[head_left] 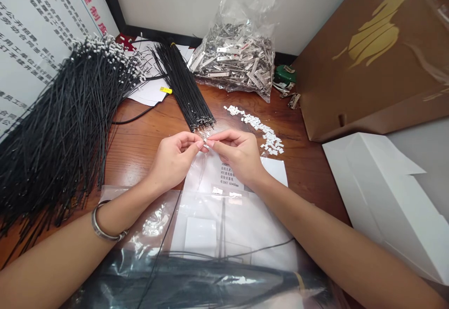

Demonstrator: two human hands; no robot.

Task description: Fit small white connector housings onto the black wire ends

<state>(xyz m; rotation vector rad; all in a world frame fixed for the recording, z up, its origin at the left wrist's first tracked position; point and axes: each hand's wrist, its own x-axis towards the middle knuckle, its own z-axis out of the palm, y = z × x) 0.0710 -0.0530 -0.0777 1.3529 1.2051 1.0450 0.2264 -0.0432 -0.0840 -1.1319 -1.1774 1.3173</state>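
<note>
My left hand point(175, 157) and my right hand point(236, 152) meet at the middle of the wooden table point(140, 140), fingertips pinched together on a small metal clip piece point(206, 144). A thin black wire point(164, 239) runs from the pinch down toward me over a clear plastic bag point(224, 234). Just beyond my fingers lies a bundle of black wires point(184, 87) with bare metal ends. A scatter of small white connectors point(261, 129) sits right of my hands. My left wrist wears a metal bracelet point(101, 229).
A large heap of black wires with white ends point(59, 131) fills the left side. At the back stands a clear bag of metal clips point(235, 59). A brown paper bag point(372, 61) and a white box point(389, 197) stand on the right. A printed poster point(38, 28) leans at the left.
</note>
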